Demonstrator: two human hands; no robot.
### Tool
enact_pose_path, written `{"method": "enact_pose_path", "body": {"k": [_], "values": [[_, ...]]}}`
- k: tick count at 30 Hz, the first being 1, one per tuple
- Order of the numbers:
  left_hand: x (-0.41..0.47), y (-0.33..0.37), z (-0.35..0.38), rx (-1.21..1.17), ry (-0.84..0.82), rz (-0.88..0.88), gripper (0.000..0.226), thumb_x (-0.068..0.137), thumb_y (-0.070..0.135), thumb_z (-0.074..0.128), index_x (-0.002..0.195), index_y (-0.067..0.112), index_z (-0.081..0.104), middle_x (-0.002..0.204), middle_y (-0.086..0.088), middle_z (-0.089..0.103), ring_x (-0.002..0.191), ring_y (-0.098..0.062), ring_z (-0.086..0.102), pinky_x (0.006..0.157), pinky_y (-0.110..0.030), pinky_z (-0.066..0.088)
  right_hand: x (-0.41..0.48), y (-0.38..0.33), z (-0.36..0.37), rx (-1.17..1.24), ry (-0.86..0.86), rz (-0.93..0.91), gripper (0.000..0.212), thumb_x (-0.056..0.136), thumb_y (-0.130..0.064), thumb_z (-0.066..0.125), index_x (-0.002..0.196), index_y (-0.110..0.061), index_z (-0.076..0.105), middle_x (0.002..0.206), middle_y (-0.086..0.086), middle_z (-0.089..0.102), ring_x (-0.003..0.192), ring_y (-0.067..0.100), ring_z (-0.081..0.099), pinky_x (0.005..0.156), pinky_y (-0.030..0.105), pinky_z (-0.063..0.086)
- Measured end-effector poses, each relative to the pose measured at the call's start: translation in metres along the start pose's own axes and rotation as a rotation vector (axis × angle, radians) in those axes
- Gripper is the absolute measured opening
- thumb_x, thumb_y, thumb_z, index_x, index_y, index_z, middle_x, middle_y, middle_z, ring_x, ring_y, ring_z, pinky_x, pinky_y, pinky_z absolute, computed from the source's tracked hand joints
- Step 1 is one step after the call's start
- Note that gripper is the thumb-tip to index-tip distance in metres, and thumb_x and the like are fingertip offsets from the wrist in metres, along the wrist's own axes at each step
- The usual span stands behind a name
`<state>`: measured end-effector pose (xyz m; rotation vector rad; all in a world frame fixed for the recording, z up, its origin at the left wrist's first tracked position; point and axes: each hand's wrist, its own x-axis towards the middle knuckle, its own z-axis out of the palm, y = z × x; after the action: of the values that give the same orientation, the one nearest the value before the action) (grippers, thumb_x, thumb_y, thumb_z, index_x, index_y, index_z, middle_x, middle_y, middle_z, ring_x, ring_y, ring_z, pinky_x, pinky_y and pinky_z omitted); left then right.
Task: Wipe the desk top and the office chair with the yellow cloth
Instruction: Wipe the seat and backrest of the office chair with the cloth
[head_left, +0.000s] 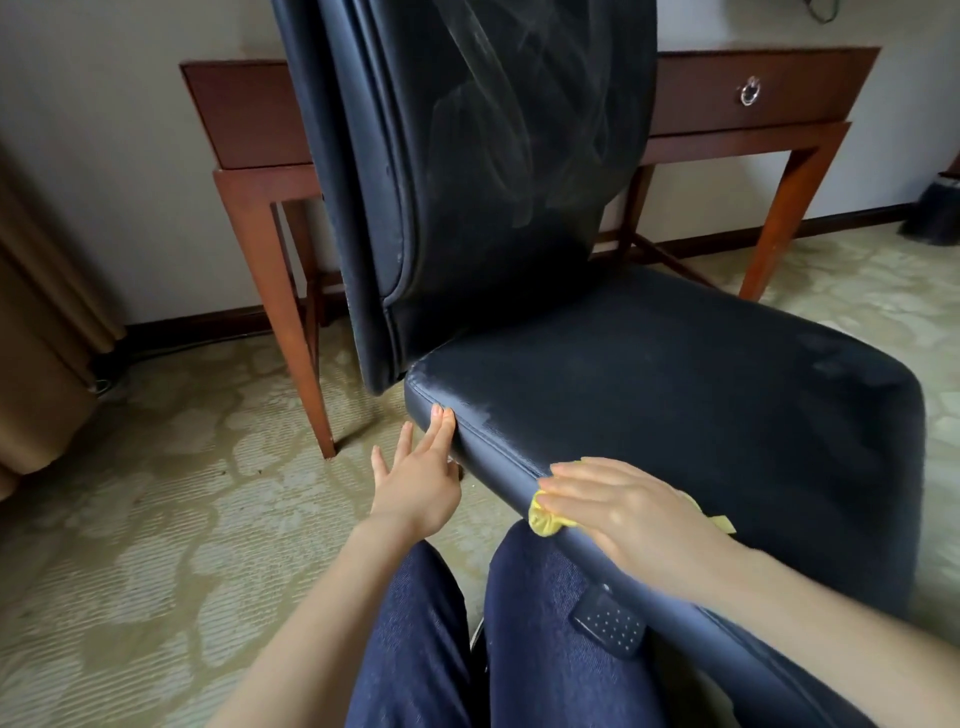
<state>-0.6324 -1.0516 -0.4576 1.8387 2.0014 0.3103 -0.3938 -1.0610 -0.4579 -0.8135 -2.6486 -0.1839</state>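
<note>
You're on the office chair (675, 389) seat rim: your flat right hand (623, 509) presses the yellow cloth (545, 522), your straight-fingered left hand (415, 483) touches the rim just ahead; sweep toward it.

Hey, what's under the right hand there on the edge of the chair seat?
A yellow cloth, pressed against the seat edge. Only a bunched end by the fingertips and a small corner near the wrist show; the right hand covers the rest.

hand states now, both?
Left hand: open, touching the chair seat edge.
Right hand: open, flat, pressing the yellow cloth onto that edge.
</note>
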Motion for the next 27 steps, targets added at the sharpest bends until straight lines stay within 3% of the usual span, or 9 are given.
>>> {"method": "enact_pose_path", "body": {"k": [3, 5, 10, 14, 17, 22, 27], "values": [[0.002, -0.001, -0.003, -0.020, -0.013, 0.011, 0.067, 0.097, 0.011, 0.029, 0.152, 0.029, -0.004, 0.158, 0.015, -0.008, 0.147, -0.021, -0.010, 0.115, -0.052, -0.008, 0.034, 0.013, 0.008, 0.020, 0.027, -0.024, 0.031, 0.074, 0.001, 0.067, 0.100, -0.015, 0.073, 0.104, 0.001, 0.072, 0.101, 0.022, 0.065, 0.099, 0.029, 0.042], [0.005, -0.003, -0.005, -0.016, -0.019, 0.019, 0.066, 0.097, 0.011, 0.029, 0.153, 0.029, -0.003, 0.159, 0.015, -0.008, 0.147, -0.021, -0.010, 0.114, -0.052, -0.009, 0.062, 0.018, 0.015, 0.073, -0.008, -0.037, 0.021, 0.083, -0.005, 0.060, 0.098, -0.009, 0.074, 0.098, 0.007, 0.072, 0.096, 0.028, 0.066, 0.094, 0.030, 0.043], [0.011, -0.005, -0.005, 0.001, -0.028, 0.016, 0.068, 0.097, 0.011, 0.029, 0.152, 0.029, -0.005, 0.159, 0.014, -0.009, 0.147, -0.023, -0.010, 0.114, -0.053, -0.008, 0.123, 0.037, 0.033, 0.234, -0.119, 0.160, 0.030, 0.095, -0.009, 0.054, 0.123, -0.012, 0.065, 0.129, 0.004, 0.061, 0.127, 0.022, 0.050, 0.106, 0.027, 0.033], [0.015, -0.003, -0.007, 0.085, -0.033, -0.008, 0.074, 0.092, 0.005, 0.031, 0.152, 0.023, -0.009, 0.159, 0.010, -0.014, 0.147, -0.025, -0.010, 0.115, -0.053, -0.006, 0.140, 0.033, 0.042, 0.294, -0.078, 0.275, 0.031, 0.097, -0.012, 0.053, 0.126, -0.011, 0.062, 0.132, 0.005, 0.058, 0.131, 0.021, 0.045, 0.106, 0.017, 0.024], [0.017, -0.001, -0.012, 0.136, -0.050, -0.036, 0.083, 0.085, -0.001, 0.031, 0.152, 0.023, -0.012, 0.158, 0.010, -0.016, 0.147, -0.026, -0.011, 0.114, -0.053, -0.006, 0.121, 0.026, 0.035, 0.310, -0.099, 0.247, 0.030, 0.097, -0.011, 0.053, 0.126, -0.012, 0.062, 0.134, 0.006, 0.056, 0.132, 0.021, 0.044, 0.105, 0.011, 0.014], [0.017, 0.000, -0.015, 0.159, -0.066, -0.037, 0.085, 0.083, 0.001, 0.033, 0.151, 0.024, -0.013, 0.158, 0.010, -0.016, 0.146, -0.026, -0.011, 0.115, -0.055, -0.006, 0.047, 0.017, 0.009, 0.291, -0.082, 0.152, 0.028, 0.091, -0.017, 0.055, 0.113, -0.012, 0.070, 0.120, 0.002, 0.067, 0.119, 0.021, 0.056, 0.108, 0.026, 0.031], [0.018, 0.003, -0.014, 0.162, -0.082, -0.046, 0.085, 0.085, 0.003, 0.035, 0.151, 0.024, -0.015, 0.158, 0.010, -0.016, 0.147, -0.025, -0.009, 0.116, -0.054, -0.004, -0.027, 0.002, -0.014, 0.245, -0.063, 0.112, 0.033, 0.096, -0.027, 0.046, 0.117, -0.015, 0.068, 0.122, -0.005, 0.065, 0.123, 0.011, 0.050, 0.111, 0.026, 0.029]]}}
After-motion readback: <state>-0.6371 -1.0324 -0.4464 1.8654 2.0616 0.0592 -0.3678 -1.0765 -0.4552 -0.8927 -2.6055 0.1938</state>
